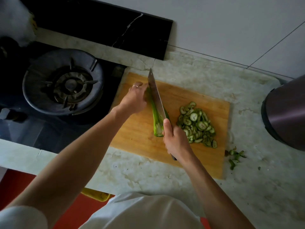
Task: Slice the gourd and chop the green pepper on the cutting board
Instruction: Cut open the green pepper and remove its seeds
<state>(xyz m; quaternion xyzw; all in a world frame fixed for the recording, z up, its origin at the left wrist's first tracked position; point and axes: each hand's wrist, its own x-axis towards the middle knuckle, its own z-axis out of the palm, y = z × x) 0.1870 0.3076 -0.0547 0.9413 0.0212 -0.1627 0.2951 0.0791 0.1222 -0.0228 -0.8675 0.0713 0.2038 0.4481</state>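
A long green pepper point(154, 113) lies lengthwise on the wooden cutting board point(181, 96), its cut end open toward me. My left hand point(136, 98) holds down the pepper's far end with curled fingers. My right hand point(175, 139) grips the handle of a large knife point(156, 95), whose blade runs along the pepper's length, edge down into it. A pile of thin gourd slices point(197, 124) sits on the right part of the board, just right of my right hand.
A gas burner point(63, 81) on a black stove lies left of the board. A dark round container point(285, 116) stands at the right edge of the marble counter point(247, 187). Green trimmings point(235, 156) lie on the counter past the board's right corner.
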